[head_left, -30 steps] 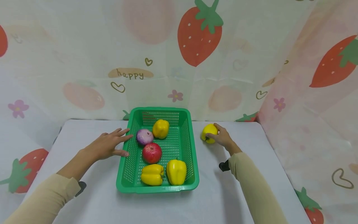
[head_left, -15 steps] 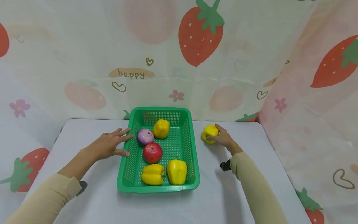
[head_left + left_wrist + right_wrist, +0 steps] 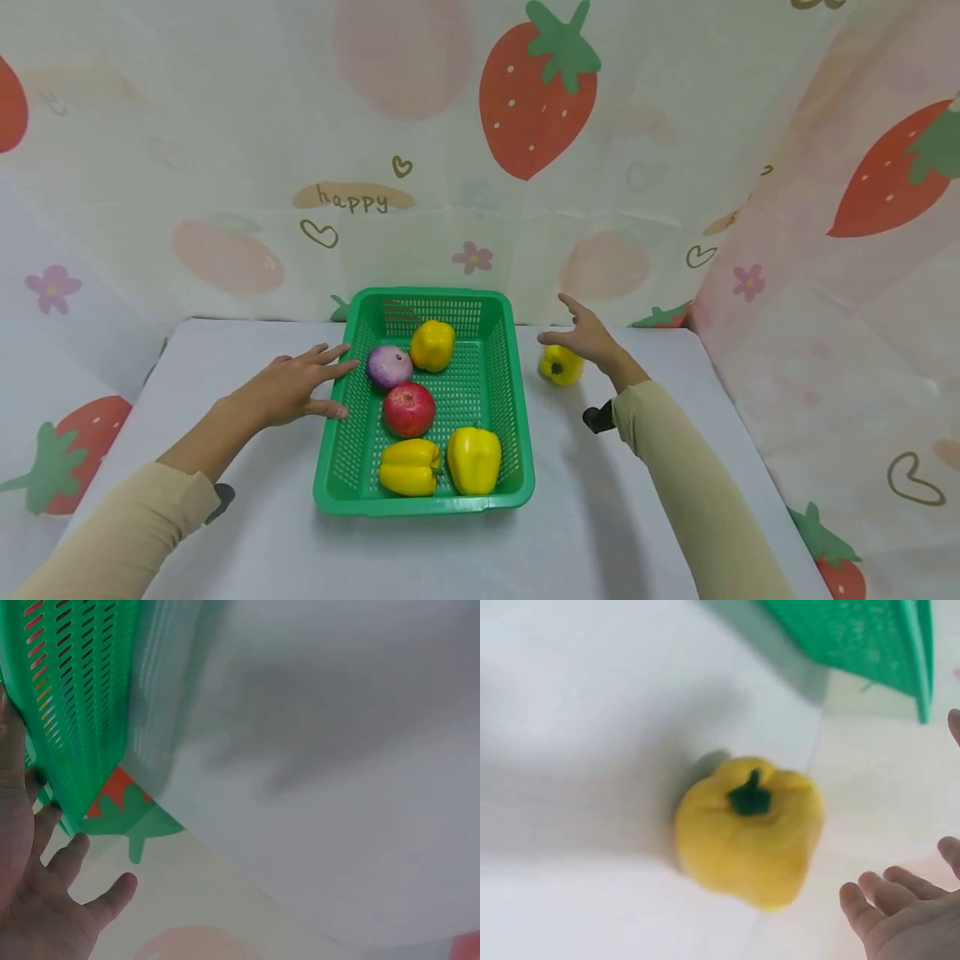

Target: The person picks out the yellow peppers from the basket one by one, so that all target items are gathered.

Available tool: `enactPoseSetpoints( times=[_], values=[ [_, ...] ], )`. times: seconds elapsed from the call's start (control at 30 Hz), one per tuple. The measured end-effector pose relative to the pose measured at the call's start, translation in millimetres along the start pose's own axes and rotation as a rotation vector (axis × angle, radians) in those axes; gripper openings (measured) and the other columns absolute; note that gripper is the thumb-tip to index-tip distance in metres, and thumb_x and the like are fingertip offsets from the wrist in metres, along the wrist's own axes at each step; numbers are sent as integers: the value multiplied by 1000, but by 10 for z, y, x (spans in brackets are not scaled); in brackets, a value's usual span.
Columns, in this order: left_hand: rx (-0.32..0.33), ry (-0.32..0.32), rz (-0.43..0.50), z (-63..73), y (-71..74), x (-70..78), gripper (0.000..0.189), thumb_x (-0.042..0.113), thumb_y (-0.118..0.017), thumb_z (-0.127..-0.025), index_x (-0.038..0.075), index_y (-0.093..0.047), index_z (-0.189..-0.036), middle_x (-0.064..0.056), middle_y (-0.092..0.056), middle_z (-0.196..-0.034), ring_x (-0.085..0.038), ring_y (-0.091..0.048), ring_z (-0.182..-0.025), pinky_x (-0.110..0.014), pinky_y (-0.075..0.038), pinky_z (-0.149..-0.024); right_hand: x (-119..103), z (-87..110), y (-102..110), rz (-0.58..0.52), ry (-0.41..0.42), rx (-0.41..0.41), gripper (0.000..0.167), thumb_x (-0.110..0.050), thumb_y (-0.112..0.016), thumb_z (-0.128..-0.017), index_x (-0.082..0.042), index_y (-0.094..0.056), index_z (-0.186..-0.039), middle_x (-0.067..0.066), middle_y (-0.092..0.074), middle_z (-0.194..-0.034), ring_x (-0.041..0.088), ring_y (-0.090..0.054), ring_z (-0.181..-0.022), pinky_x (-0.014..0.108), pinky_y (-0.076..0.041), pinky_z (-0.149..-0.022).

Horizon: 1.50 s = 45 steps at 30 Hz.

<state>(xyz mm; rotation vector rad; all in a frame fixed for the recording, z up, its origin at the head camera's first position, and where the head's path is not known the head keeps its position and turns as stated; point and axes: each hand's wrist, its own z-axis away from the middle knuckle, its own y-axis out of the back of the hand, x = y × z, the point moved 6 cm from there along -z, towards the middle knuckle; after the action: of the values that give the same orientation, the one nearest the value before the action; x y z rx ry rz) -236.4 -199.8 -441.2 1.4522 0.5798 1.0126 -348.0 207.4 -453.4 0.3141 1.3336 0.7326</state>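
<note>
A yellow bell pepper (image 3: pixel 562 367) with a dark green stem lies on the white table, right of the green basket. My right hand (image 3: pixel 588 340) is raised just above it, fingers spread and holding nothing; the right wrist view shows the yellow bell pepper (image 3: pixel 750 836) apart from the fingers. On the other side, my left hand (image 3: pixel 296 387) rests its spread fingers at the left rim of the green plastic basket (image 3: pixel 322 467). Inside the basket lie a purple onion-like ball (image 3: pixel 389 367), a red pomegranate (image 3: pixel 408 409) and several yellow bell peppers (image 3: pixel 475 461).
The white table (image 3: pixel 420 558) ends at the back against a patterned curtain (image 3: pixel 420 208) with printed strawberries and hearts. A similar curtain (image 3: pixel 847 317) stands along the right. Each wrist wears a small black device (image 3: pixel 598 418).
My right hand has let go of the yellow bell pepper beside the basket and lifted up and slightly left. The pepper stays on the table. My left hand has not moved.
</note>
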Motion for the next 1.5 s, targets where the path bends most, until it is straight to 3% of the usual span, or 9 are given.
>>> enactPoseSetpoints(
  times=[0.27, 0.47, 0.77, 1.13, 1.33, 1.5],
  values=[
    [8, -7, -3, 2, 11, -3, 76, 45, -77, -83, 8, -52, -145, -21, -39, -154, -53, -36, -137, -75, -36, -98, -561, -46, -201, -93, 171, -39, 89, -21, -74, -90, -11, -19, -160, 14, -17, -165, 41, -21, -149, 57, -27, -116],
    [8, -10, 6, 22, 14, 24, 74, 43, -77, -84, 7, -52, -145, -21, -38, -155, -53, -36, -137, -74, -37, -98, -799, -79, -467, -120, 215, -87, 91, -20, -76, -89, -10, -19, -160, 11, -17, -165, 40, -22, -149, 53, -30, -116],
    [5, -6, 20, 22, 6, 32, 74, 42, -76, -85, 8, -51, -145, -21, -38, -155, -53, -35, -138, -75, -35, -99, -936, -132, -847, -191, 205, -142, 88, -16, -76, -89, -11, -22, -159, 11, -19, -165, 42, -24, -147, 52, -36, -113],
    [10, -4, 30, 6, -27, -6, 76, 44, -76, -84, 9, -50, -146, -21, -36, -156, -53, -33, -139, -75, -34, -99, -920, -177, -1187, -109, 146, -161, 88, -21, -77, -88, -13, -25, -159, 10, -21, -165, 41, -32, -144, 49, -39, -111],
    [11, -11, 24, -4, -25, -5, 76, 45, -76, -84, 9, -50, -146, -21, -36, -156, -53, -34, -138, -75, -35, -98, -876, -226, -1274, -107, 119, -150, 90, -22, -79, -86, -13, -27, -158, 9, -24, -164, 39, -34, -143, 49, -37, -113],
    [6, -1, 25, 14, -15, -15, 75, 45, -76, -85, 9, -51, -146, -21, -37, -156, -53, -34, -138, -76, -35, -98, -862, -311, -1374, -98, 122, -133, 89, -21, -79, -86, -11, -27, -158, 10, -25, -163, 32, -28, -147, 48, -28, -118]
  ],
)
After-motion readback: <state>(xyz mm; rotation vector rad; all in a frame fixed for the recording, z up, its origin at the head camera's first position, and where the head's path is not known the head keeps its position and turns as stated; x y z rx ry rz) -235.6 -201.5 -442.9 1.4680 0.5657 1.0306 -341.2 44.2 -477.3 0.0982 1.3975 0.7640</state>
